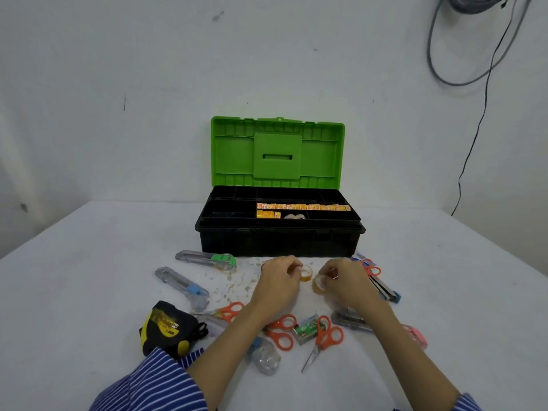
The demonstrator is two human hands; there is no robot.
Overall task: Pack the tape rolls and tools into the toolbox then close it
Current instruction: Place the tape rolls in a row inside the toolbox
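The black toolbox [278, 241] stands open at the table's middle, its green lid [277, 151] upright. Its top tray holds a row of yellow-orange packets [302, 207] and a pale tape roll [293, 216]. Just in front of the box, my left hand [278, 280] pinches a small yellowish tape roll [307, 273]. Beside it, my right hand [345, 280] grips another yellowish tape roll [318, 284]. Both rolls are low over the table and partly hidden by my fingers.
Utility knives [204, 259] [182, 284], a yellow-black tape measure [167, 327], several orange scissors [324, 336] [283, 329], a green box [305, 329], a stapler [385, 289] and a pink item [418, 336] lie around my arms. Cables hang on the wall at the right.
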